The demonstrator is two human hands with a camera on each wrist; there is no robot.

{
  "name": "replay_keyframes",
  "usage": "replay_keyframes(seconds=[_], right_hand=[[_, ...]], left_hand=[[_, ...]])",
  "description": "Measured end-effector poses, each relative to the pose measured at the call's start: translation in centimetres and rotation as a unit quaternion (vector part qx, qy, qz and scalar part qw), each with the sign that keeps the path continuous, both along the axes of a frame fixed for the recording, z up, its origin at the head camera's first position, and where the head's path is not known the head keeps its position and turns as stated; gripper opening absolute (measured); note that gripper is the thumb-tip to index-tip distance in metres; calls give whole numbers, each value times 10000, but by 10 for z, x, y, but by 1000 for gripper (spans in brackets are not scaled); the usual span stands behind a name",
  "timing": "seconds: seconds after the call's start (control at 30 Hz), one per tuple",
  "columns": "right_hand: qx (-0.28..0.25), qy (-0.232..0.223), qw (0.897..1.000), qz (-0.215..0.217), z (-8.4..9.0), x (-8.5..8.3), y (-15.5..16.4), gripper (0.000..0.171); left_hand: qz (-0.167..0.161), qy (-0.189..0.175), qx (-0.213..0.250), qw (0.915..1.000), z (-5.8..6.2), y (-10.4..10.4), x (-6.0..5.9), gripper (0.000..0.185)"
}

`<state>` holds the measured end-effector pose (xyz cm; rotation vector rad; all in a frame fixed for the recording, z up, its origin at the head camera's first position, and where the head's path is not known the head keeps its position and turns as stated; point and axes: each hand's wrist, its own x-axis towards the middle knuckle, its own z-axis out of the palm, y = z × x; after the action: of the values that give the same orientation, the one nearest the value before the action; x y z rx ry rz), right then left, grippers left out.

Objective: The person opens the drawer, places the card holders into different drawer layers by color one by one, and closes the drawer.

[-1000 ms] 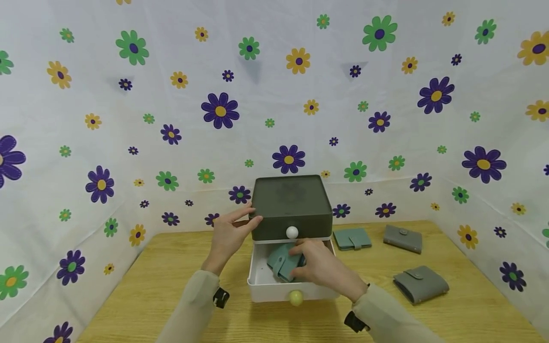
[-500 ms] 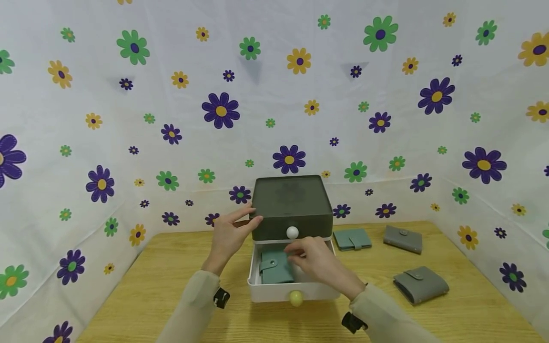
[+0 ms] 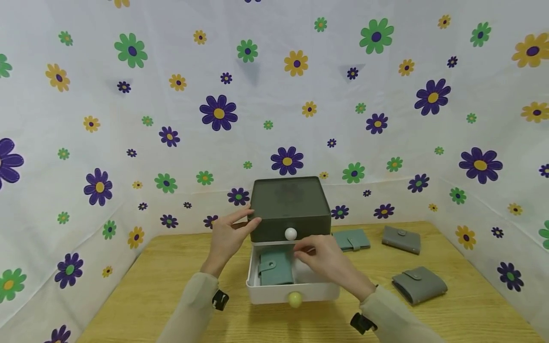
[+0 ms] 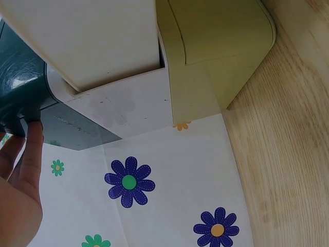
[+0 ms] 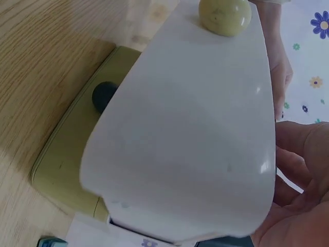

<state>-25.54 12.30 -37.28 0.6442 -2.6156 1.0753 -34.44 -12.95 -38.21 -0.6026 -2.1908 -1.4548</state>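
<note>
A teal wallet (image 3: 278, 271) with a snap strap lies flat in the left half of the pulled-out white drawer (image 3: 280, 296). Over the drawer's right half is my right hand (image 3: 322, 258), fingers loosely bent, holding nothing. In the right wrist view that hand (image 5: 303, 175) appears beyond the white drawer front, its fingertips partly hidden. My left hand (image 3: 227, 238) touches the left side of the dark green top box (image 3: 296, 197) with its fingertips. The left wrist view has those fingers (image 4: 33, 154) against the dark box.
Right of the drawers lie another teal wallet (image 3: 352, 239) and two grey wallets, one farther back (image 3: 401, 239) and one nearer (image 3: 419, 285). An olive lowest unit (image 4: 226, 36) sits under the white drawer. Flowered cloth (image 3: 171, 119) surrounds the wooden table (image 3: 171, 286).
The teal wallet in the drawer has gone from tilted under my right hand to flat on the left side. My right hand has let go and moved slightly right; my left stays put.
</note>
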Motion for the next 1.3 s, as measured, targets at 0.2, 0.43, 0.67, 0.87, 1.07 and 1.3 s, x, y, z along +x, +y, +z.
replay_keyframes(seconds=[0.2, 0.43, 0.67, 0.87, 1.07, 1.3], right_hand=[[-434, 257, 9978, -440, -3, -1, 13, 7], [-844, 614, 9901, -939, -8, -7, 37, 6], [-1045, 807, 9802, -1476, -14, -16, 62, 10], [-871, 996, 9775, -1643, -28, -24, 82, 10], [-359, 811, 9808, -1738, -41, -34, 101, 11], [-18, 68, 9869, -1610, -49, -45, 115, 13]], left_hand=[[-1, 22, -4, 10000, -1, -4, 1, 41], [-22, 1, 76, 10000, 1, -4, 3, 41], [-3, 82, 131, 9999, 0, -3, 2, 40], [9, 111, 126, 9999, 1, -1, 2, 41], [15, 96, 49, 9999, -2, 0, 2, 42], [107, 443, -244, 9987, -1, 0, 6, 36]])
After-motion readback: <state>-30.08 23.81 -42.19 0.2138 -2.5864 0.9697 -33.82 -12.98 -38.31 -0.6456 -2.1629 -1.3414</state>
